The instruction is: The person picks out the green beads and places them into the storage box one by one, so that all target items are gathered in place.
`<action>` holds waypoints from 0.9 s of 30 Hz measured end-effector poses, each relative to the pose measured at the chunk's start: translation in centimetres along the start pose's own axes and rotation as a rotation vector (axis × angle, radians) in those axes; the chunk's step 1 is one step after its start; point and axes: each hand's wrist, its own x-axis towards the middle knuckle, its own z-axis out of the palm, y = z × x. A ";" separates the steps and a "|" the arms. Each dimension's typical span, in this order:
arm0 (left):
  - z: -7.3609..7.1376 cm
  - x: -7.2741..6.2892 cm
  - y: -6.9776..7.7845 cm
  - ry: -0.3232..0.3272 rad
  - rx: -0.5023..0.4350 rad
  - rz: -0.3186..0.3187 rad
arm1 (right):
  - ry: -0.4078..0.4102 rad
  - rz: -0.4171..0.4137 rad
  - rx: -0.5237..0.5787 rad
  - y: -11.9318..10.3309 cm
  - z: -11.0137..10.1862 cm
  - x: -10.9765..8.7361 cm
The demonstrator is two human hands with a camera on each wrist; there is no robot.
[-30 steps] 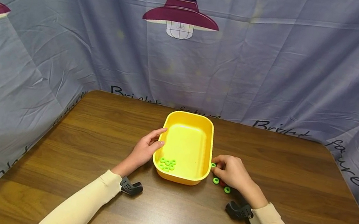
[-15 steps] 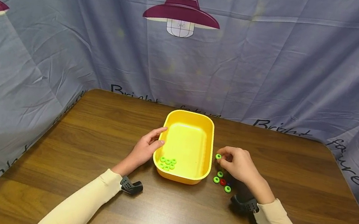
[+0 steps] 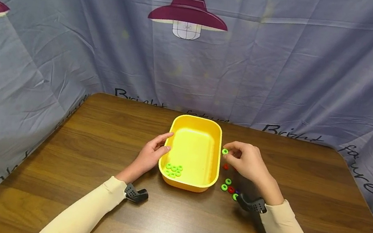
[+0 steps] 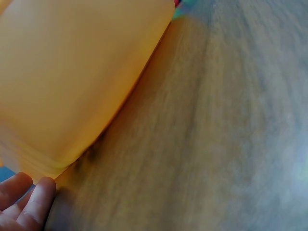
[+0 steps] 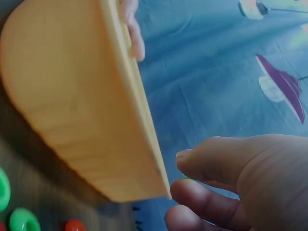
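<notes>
A yellow rectangular tub [image 3: 186, 185] stands on the wooden table, with several green rings [image 3: 174, 169] grouped in its near left corner. My left hand [image 3: 151, 154] holds the tub's left side, thumb and index fingertip over the rim; in the left wrist view, fingertips [image 4: 41, 199] meet its outer wall. Just outside the right rim, my right hand [image 3: 246, 162] pinches a small green ring [image 3: 225, 151] between thumb and fingers. In the right wrist view only a sliver of green shows between the fingertips [image 5: 184, 161].
Right of the tub lie loose green rings [image 3: 228, 181], a red ring [image 3: 231, 189] and a small dark blue piece [image 3: 237, 191] partly behind the wrist strap. A small red piece [image 3: 225, 167] lies near the tub's right wall. A printed curtain [image 3: 252, 82] hangs behind the table [image 3: 113, 128].
My right hand has moved away from me with the green ring, from low beside the tub to the middle of its right rim. A red piece has come into sight below it. The left hand stays put.
</notes>
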 end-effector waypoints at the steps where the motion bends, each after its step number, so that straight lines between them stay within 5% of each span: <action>1: 0.0 0.0 0.0 0.001 0.000 -0.001 | -0.003 0.002 0.011 -0.2 0.1 0.1; 27: 0.0 0.0 -0.1 -0.004 -0.008 -0.009 | -0.144 -0.137 0.029 -5.9 4.8 2.9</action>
